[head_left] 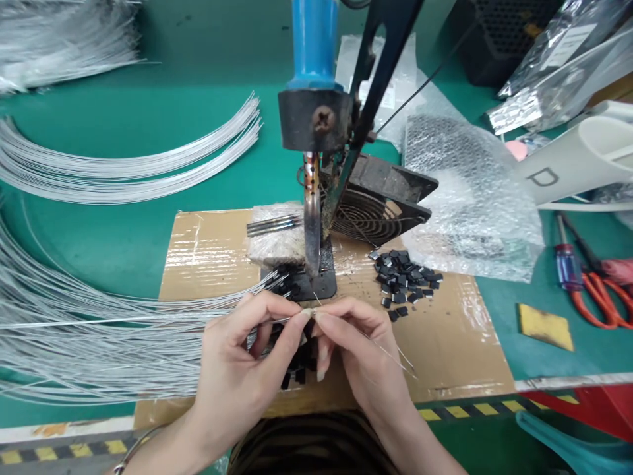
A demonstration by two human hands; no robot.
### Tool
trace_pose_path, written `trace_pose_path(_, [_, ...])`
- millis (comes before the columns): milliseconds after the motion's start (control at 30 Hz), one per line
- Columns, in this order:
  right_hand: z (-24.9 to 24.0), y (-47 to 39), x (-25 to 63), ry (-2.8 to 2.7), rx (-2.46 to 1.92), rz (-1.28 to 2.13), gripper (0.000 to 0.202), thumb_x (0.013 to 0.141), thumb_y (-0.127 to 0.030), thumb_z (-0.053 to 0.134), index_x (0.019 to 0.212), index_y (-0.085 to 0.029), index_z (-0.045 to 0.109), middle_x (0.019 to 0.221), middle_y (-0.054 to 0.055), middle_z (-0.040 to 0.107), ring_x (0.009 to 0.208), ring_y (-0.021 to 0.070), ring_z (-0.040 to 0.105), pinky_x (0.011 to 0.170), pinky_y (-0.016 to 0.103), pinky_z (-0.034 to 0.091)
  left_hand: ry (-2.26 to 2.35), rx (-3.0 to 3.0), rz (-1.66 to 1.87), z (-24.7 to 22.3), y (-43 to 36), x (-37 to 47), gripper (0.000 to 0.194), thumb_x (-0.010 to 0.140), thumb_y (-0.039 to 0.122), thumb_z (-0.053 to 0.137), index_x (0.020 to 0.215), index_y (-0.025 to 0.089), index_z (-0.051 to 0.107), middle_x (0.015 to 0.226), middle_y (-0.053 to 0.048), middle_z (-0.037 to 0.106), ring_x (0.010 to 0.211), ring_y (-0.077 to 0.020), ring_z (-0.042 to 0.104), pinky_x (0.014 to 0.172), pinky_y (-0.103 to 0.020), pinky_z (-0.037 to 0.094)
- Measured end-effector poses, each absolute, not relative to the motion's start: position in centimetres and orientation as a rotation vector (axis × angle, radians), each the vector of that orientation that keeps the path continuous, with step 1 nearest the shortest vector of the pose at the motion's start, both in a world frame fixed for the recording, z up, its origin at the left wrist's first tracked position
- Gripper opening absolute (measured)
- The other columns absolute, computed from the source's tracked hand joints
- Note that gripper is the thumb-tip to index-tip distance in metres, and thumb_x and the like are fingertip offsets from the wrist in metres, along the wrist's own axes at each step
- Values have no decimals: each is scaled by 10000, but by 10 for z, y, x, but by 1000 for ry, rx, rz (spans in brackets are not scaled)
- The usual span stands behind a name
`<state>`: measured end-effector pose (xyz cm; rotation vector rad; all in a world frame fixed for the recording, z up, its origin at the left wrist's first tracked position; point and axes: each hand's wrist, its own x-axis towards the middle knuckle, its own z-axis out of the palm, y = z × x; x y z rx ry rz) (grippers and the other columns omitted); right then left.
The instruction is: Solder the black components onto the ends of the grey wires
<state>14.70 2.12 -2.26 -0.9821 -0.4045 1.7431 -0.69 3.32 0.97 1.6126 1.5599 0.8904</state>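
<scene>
My left hand (242, 359) is closed in a pinch on a thin grey wire, thumb and forefinger meeting just below the soldering iron tip (312, 251). Right beside it, almost touching, my right hand (363, 353) pinches a fine wire (388, 354) whose ends trail out past the palm to the right. What lies between the fingertips is too small to make out. The soldering iron (314, 46) hangs tip-down in a stand above both hands. Small black pieces (301, 369) lie partly hidden under my hands.
Bundles of grey wires (99, 336) spread across the left, with another bundle (123, 175) behind. A cardboard sheet (459, 343) carries a pile of black pieces (400, 277) and a fan (376, 204). Scissors (601, 300), a screwdriver (568, 264) and a yellow sponge (545, 326) lie right.
</scene>
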Motion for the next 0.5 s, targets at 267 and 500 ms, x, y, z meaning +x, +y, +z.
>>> trace_pose_path(267, [-21, 27, 155, -377, -949, 1839, 151, 830, -290, 855, 744, -172, 816, 581, -11, 710, 395, 92, 635, 391, 155, 547, 1513, 1603, 829, 10, 32, -10, 130, 937, 265, 707, 810, 236, 707, 565, 51, 509, 499, -100, 359, 427, -220, 278])
trace_pose_path(500, [-20, 25, 153, -389, -934, 1821, 121, 854, -279, 840, 797, -172, 831, 646, -7, 727, 445, 79, 640, 448, 162, 595, 1539, 1510, 841, 5, 30, -10, 118, 947, 289, 696, 842, 239, 712, 602, 45, 582, 511, -106, 440, 473, -230, 345])
